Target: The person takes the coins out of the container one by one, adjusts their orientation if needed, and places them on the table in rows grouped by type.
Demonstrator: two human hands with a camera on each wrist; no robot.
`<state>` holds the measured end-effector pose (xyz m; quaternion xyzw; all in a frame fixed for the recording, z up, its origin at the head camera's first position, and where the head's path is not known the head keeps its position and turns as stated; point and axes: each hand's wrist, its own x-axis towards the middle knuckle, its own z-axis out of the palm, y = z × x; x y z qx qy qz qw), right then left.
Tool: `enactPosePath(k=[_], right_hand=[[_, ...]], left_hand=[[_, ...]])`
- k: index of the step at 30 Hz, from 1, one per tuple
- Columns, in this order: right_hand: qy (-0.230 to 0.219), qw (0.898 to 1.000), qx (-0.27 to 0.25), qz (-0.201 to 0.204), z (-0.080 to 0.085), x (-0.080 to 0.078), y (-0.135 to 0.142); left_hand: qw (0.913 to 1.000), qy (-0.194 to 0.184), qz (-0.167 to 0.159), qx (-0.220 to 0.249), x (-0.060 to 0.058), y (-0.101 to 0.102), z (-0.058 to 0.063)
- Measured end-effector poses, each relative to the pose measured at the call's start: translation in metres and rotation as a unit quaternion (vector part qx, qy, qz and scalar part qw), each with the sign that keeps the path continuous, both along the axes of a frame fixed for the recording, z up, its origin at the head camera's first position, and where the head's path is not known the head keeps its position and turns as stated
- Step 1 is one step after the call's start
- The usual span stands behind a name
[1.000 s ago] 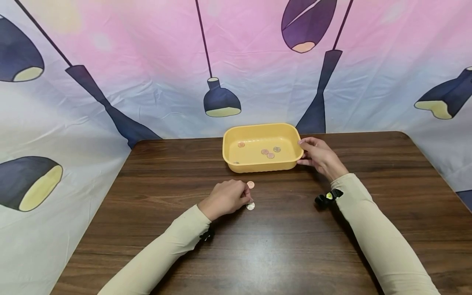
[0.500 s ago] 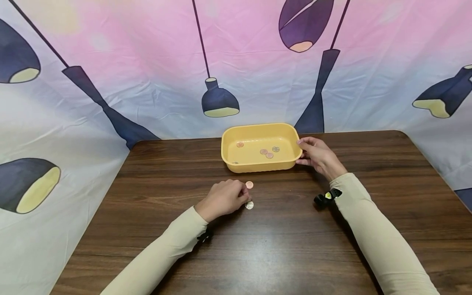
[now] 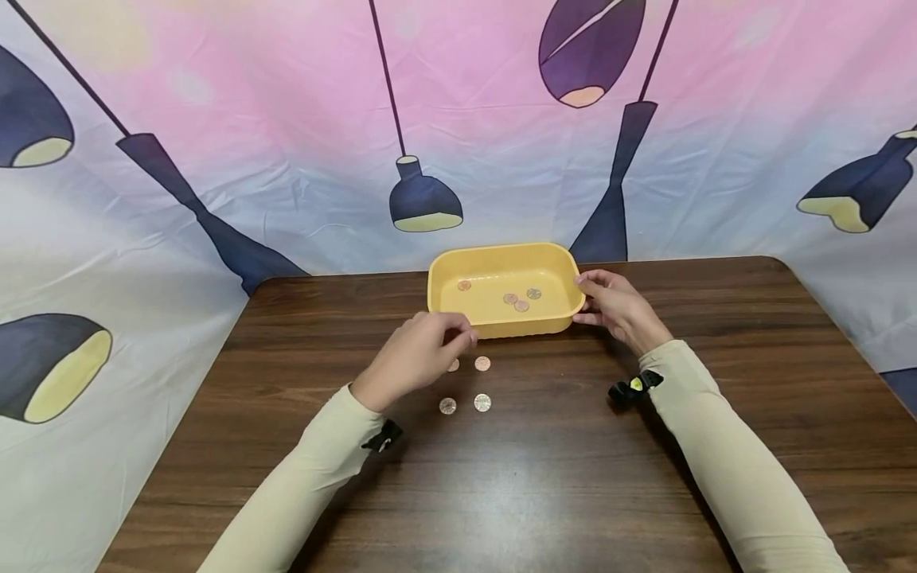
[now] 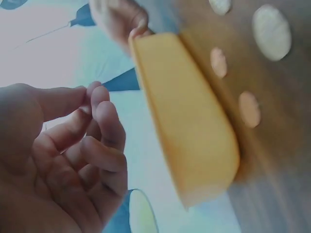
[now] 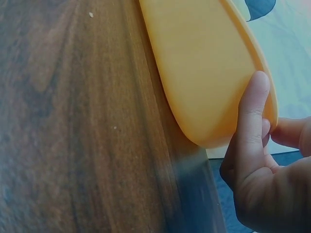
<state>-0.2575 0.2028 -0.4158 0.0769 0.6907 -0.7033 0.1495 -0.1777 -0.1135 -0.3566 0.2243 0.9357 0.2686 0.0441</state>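
A yellow rectangular tray (image 3: 505,326) stands at the table's back edge with several coins (image 3: 521,305) in it. My right hand (image 3: 620,306) grips its right end, thumb at the rim and fingers against the outer wall (image 5: 204,73). My left hand (image 3: 423,350) is raised beside the tray's front left corner. In the left wrist view its thumb and fingertips (image 4: 99,93) meet in a pinch, with a coin mostly hidden between them. Below that hand lie two copper coins (image 3: 482,364), one partly covered by it, and two silver coins (image 3: 483,403).
The dark wood table (image 3: 544,477) runs up to a printed cloth backdrop (image 3: 322,143) just behind the tray. A black wrist strap (image 3: 636,387) sits on the right sleeve, and another (image 3: 383,436) on the left.
My left hand has lifted from beside the silver coin and moved up and away toward the tray's front left corner, uncovering more coins. The right hand keeps its grip on the tray.
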Motion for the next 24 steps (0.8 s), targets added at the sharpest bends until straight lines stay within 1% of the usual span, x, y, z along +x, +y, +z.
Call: enactPosePath(k=[2,4,8,12,14,19,24], right_hand=[[0.002,1.0,-0.003,-0.003,0.0,0.0,0.0],[0.004,1.0,-0.008,-0.003,0.0,0.001,0.001],[0.004,1.0,-0.004,-0.003,0.001,0.001,0.001],[0.004,1.0,0.009,0.0,0.001,0.0,0.001],[0.004,1.0,0.01,0.003,0.001,0.0,0.001],[0.0,1.0,0.012,0.003,0.0,0.0,0.001],[0.003,1.0,0.018,0.003,0.0,0.0,0.0]], left_hand=[[0.9999,0.006,0.002,0.015,-0.007,0.0,0.006],[0.9995,0.018,-0.003,0.026,-0.014,0.001,0.01],[0.9987,0.038,-0.005,0.034,-0.031,0.002,0.018],[0.998,0.05,0.005,0.038,-0.049,0.003,0.024],[0.9979,0.052,0.012,0.037,-0.059,0.004,0.024],[0.9982,0.047,0.029,0.023,-0.079,0.006,0.021],[0.9984,0.036,0.038,-0.023,-0.096,0.008,0.016]])
